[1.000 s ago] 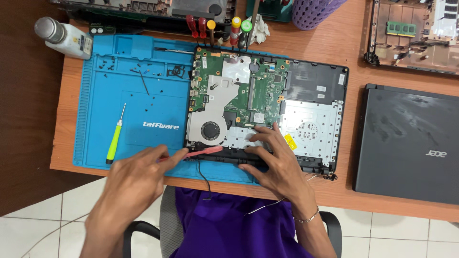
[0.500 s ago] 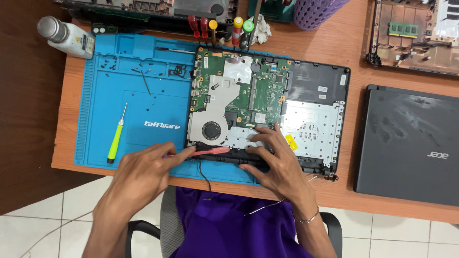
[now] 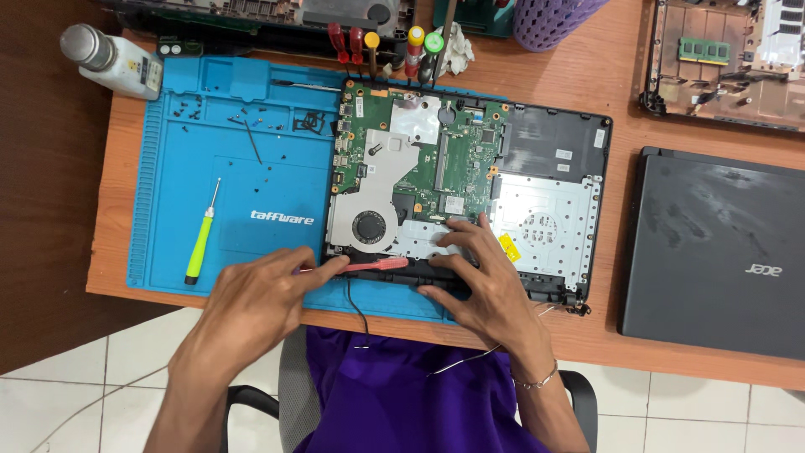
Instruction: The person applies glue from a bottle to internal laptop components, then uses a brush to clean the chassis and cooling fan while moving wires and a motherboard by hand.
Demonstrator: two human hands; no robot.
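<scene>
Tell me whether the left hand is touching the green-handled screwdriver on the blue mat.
Apart. The head view shows bare blue mat between the left hand and the green-handled screwdriver.

A green-handled screwdriver (image 3: 199,246) lies near the left edge of the blue work mat (image 3: 226,159), with small dark screws (image 3: 251,124) scattered along the mat's upper part. A white bottle with a grey cap (image 3: 113,59) lies off the mat's top left corner on the wooden desk (image 3: 713,365). Several screwdrivers (image 3: 386,50) with red, yellow and green handles sit at the mat's far edge. A closed grey laptop (image 3: 717,252) rests at the right, behind it an emptied laptop shell (image 3: 725,63). A purple mesh holder (image 3: 549,18) stands at the top.
</scene>
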